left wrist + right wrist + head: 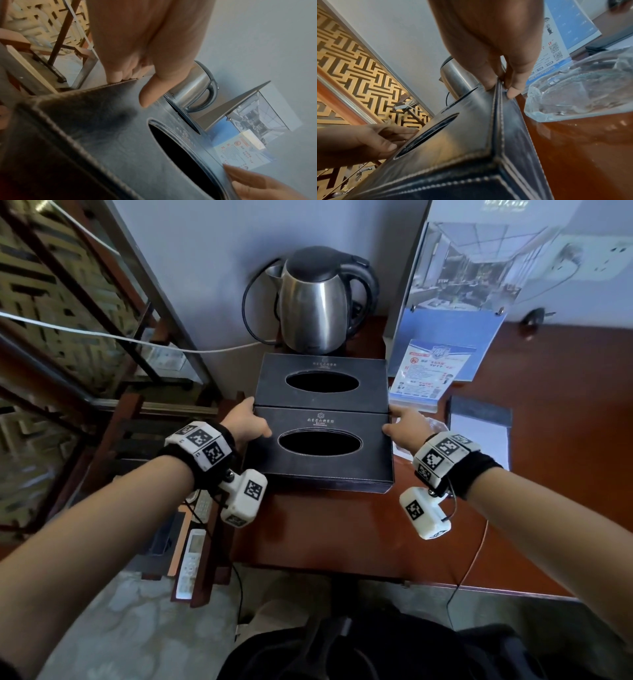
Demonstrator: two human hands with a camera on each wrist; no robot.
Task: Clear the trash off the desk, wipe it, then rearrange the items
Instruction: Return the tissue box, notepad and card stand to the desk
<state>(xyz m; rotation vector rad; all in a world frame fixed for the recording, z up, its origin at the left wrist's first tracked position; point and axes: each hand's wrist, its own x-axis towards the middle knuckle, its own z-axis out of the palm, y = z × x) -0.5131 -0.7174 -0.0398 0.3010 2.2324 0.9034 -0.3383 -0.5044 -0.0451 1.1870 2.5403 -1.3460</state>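
A remote control (189, 563) lies beside the desk.

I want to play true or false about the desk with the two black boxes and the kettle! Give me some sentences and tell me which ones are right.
1. Two black tissue boxes sit side by side, the near tissue box in front of the far tissue box. True.
2. The left hand and the right hand hold opposite ends of the near tissue box. True.
3. Tissues stick out of both boxes. False: both oval openings look dark, with no tissue showing.
4. The kettle lies on its side. False: it stands upright behind the far box.
5. A notepad lies on the desk on the person's right. True.
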